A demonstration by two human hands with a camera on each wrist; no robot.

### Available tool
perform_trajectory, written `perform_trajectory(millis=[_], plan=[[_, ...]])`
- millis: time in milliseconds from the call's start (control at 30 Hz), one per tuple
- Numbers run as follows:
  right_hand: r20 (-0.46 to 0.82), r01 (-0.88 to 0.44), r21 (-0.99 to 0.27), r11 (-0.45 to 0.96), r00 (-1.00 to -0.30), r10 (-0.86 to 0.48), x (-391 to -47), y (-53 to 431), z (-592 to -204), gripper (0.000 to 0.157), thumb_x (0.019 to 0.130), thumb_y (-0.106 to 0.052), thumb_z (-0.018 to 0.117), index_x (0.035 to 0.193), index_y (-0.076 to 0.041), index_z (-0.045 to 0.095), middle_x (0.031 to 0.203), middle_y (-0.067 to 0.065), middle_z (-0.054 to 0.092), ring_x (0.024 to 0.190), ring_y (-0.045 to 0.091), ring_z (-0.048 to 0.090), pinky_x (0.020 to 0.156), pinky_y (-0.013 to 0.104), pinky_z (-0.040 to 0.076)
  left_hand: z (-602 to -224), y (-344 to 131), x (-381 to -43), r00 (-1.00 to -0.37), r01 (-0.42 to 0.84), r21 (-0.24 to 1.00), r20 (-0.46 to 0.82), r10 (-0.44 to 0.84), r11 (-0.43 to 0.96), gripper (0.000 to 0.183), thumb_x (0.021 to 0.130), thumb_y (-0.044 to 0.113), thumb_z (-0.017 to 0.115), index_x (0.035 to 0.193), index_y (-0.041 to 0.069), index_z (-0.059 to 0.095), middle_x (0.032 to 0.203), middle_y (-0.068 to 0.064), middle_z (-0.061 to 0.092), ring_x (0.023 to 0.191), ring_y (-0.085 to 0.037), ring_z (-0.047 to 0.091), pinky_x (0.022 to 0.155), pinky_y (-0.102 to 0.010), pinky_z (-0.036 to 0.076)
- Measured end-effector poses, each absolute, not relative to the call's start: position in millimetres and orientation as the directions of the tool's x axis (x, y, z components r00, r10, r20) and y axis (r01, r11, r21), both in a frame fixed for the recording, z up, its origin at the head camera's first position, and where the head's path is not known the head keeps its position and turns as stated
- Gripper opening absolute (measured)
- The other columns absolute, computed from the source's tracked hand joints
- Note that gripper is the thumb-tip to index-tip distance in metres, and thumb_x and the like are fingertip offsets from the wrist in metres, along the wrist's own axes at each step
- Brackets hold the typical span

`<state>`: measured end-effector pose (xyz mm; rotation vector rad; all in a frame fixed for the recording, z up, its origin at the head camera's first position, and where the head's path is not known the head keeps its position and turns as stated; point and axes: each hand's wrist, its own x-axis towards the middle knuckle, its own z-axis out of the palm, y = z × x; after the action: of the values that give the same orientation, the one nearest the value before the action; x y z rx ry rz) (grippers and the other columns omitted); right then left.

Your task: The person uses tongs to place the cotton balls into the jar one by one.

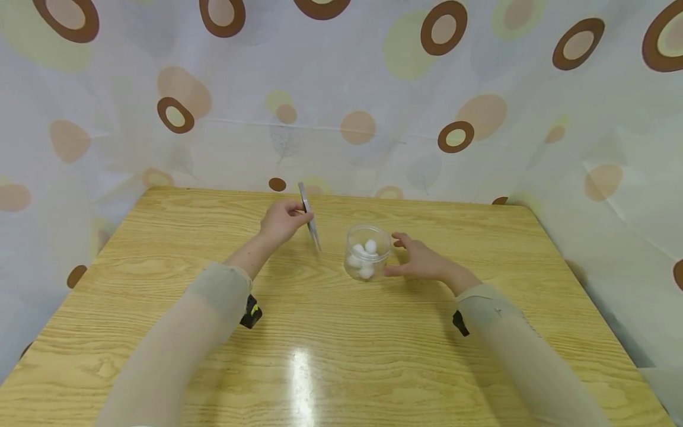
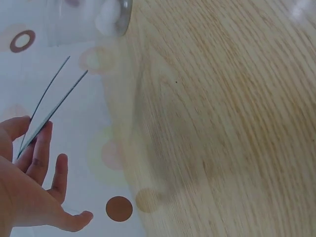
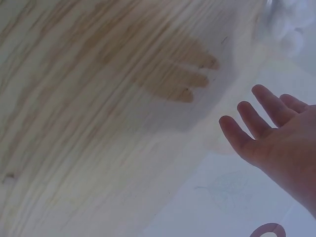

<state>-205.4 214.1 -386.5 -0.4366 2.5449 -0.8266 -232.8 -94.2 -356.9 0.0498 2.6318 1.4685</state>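
Note:
My left hand (image 1: 281,224) pinches a pair of silver metal tweezers (image 2: 60,102) between thumb and fingers. In the left wrist view the tweezer arms stand apart with nothing between their tips, while the other fingers spread loosely. Just right of the tweezers in the head view, a clear round jar (image 1: 368,226) stands uncovered on the table. Several white cotton balls (image 1: 370,246) lie inside it. At the jar's right side is my right hand (image 1: 424,261), thumb and fingers parted, its thumb tip right at the wall. The right wrist view shows its fingers (image 3: 254,121) spread and fairly straight.
The wood-grain table (image 1: 341,332) carries the jar near its far half. A white curtain (image 1: 331,83) with brown and yellow circles hangs behind the table and along both sides. Black wrist devices (image 1: 251,312) sit below both forearms.

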Motion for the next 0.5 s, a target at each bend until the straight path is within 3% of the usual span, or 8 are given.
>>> perform_trajectory(millis=[133, 300, 500], plan=[[-0.31, -0.155, -0.598, 0.786, -0.86, -0.405, -206, 219, -388, 0.097, 0.082, -0.045, 0.069, 0.148, -0.002, 0.013, 0.148, 0.024, 0.03, 0.138, 0.046, 0.017, 0.107, 0.062, 0.024, -364, -95, -235, -0.993, -0.005, 0.786, -0.076, 0.09, 0.618, 0.032, 0.092, 0.031, 0.059, 0.113, 0.009, 0.065, 0.105, -0.012, 0.069, 0.106, -0.029, 0.059, 0.109, -0.062, 0.013], [-0.313, -0.159, -0.594, 0.788, -0.857, -0.409, -205, 221, -388, 0.095, 0.082, -0.043, 0.069, 0.148, -0.001, 0.015, 0.147, 0.024, 0.032, 0.137, 0.046, 0.019, 0.107, 0.062, 0.025, -371, -94, -234, -0.991, 0.016, 0.713, -0.081, 0.105, 0.701, 0.035, 0.091, 0.03, 0.059, 0.118, 0.008, 0.063, 0.104, -0.01, 0.07, 0.105, -0.028, 0.06, 0.107, -0.062, 0.015], [-0.318, -0.162, -0.597, 0.786, -0.852, -0.417, -202, 221, -386, 0.092, 0.083, -0.043, 0.069, 0.147, -0.001, 0.017, 0.145, 0.026, 0.034, 0.136, 0.045, 0.023, 0.107, 0.061, 0.026, -379, -91, -232, -0.99, 0.028, 0.656, -0.085, 0.111, 0.755, 0.035, 0.091, 0.028, 0.06, 0.12, 0.008, 0.059, 0.098, -0.009, 0.071, 0.098, -0.026, 0.063, 0.109, -0.064, 0.008]])
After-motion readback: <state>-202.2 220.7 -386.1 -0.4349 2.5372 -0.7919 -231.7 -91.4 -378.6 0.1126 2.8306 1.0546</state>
